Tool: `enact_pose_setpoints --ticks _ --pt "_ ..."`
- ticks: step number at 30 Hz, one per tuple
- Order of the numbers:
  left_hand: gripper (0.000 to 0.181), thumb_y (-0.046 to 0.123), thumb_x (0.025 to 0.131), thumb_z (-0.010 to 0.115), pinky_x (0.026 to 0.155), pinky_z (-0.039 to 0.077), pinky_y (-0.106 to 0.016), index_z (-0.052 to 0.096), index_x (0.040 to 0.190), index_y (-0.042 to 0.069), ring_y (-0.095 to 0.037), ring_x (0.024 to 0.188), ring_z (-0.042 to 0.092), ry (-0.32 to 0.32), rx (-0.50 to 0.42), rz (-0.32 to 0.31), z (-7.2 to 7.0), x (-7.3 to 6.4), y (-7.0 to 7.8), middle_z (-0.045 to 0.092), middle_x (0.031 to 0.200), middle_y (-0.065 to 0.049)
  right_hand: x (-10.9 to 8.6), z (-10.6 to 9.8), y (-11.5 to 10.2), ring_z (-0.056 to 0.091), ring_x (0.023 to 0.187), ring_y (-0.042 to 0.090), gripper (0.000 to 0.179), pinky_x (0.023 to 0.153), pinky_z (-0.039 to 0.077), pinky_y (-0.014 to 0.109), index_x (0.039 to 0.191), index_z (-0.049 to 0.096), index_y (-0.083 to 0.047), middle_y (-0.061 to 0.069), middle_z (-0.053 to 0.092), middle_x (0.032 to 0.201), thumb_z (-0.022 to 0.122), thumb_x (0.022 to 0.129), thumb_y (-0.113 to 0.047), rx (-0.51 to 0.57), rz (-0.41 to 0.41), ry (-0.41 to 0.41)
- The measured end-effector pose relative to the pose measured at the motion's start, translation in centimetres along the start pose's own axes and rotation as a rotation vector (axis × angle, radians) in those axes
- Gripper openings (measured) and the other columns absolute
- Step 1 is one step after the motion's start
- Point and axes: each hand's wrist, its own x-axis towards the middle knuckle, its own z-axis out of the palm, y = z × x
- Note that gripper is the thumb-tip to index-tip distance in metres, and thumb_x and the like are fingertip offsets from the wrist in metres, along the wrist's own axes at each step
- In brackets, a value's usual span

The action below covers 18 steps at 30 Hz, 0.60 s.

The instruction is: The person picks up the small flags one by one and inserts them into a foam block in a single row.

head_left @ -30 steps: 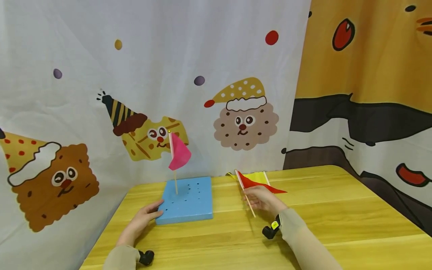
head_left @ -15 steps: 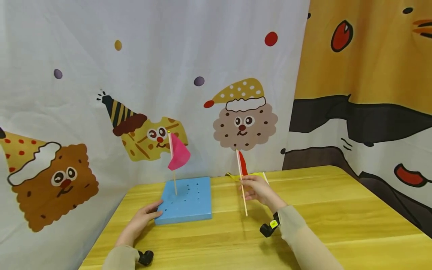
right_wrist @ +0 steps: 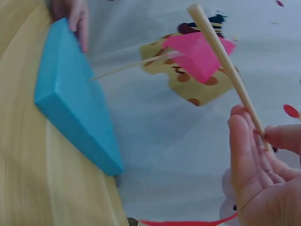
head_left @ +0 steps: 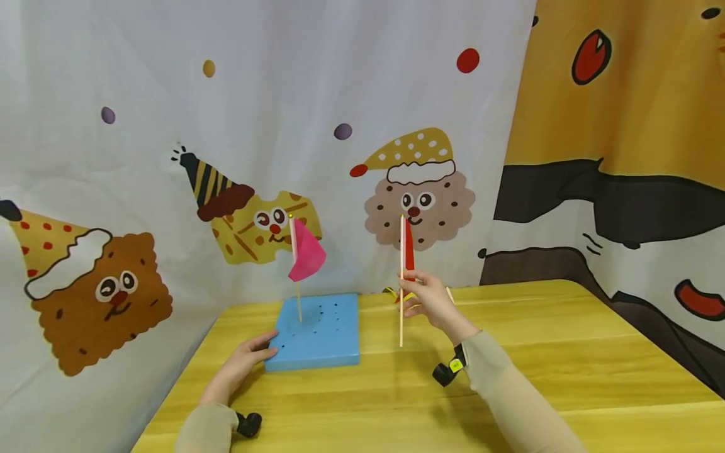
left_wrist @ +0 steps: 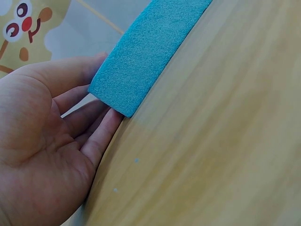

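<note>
A blue foam board (head_left: 340, 343) with several small holes lies on the table. My left hand (head_left: 245, 363) holds the board at its left edge; in the left wrist view the thumb reaches the board's upper edge (left_wrist: 141, 61) and the other fingers meet its side and lower corner. A pink flag (head_left: 308, 251) on a thin wooden stick stands in the board. My right hand (head_left: 433, 301) pinches the wooden stick of a red flag (head_left: 409, 245), held upright above the table to the right of the board. The stick's bare lower end (right_wrist: 211, 30) points down.
Behind my right hand lies a yellow flag, mostly hidden, its white stick end (head_left: 450, 294) showing. The wooden table (head_left: 362, 409) ends at the back against a curtain (head_left: 141, 50) printed with cartoon figures. Each wrist wears a small black camera (head_left: 444, 374).
My right hand has raised the red flag off the table, moved it a little left and turned its stick from slanted to upright. My left hand stays on the board.
</note>
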Motion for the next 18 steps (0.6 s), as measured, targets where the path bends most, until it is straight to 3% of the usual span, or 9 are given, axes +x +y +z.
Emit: enact_pose_setpoints --ticks 7,12,18 --pt "0.061 0.021 0.094 0.065 0.111 0.021 -0.058 0.041 0.147 0.002 -0.043 0.139 0.025 0.003 0.007 0.026 -0.2 0.2 0.2 0.031 0.152 -0.023 1.2 1.9 0.7 0.068 0.059 0.027 0.034 0.051 0.057 0.038 0.128 0.053 0.001 0.012 0.066 0.088 0.059 0.097 -0.012 -0.033 -0.125 -0.044" --pt "0.061 0.020 0.093 0.067 0.111 0.023 -0.058 0.043 0.146 0.002 -0.043 0.138 0.027 0.020 0.014 0.026 -0.2 0.2 0.2 0.033 0.151 -0.023 2.1 4.0 1.7 0.068 0.063 0.036 0.030 0.052 0.057 0.041 0.125 0.052 -0.001 0.015 0.065 0.089 0.060 0.097 -0.011 -0.084 -0.168 -0.055" --pt "0.059 0.019 0.094 0.066 0.110 0.024 -0.058 0.044 0.146 0.003 -0.043 0.138 0.028 0.022 0.012 0.022 -0.1 -0.1 0.1 0.034 0.151 -0.023 3.4 6.9 2.0 0.068 0.063 0.036 0.029 0.059 0.057 0.049 0.124 0.054 -0.004 0.021 0.065 0.089 0.060 0.097 -0.008 -0.166 -0.215 -0.079"
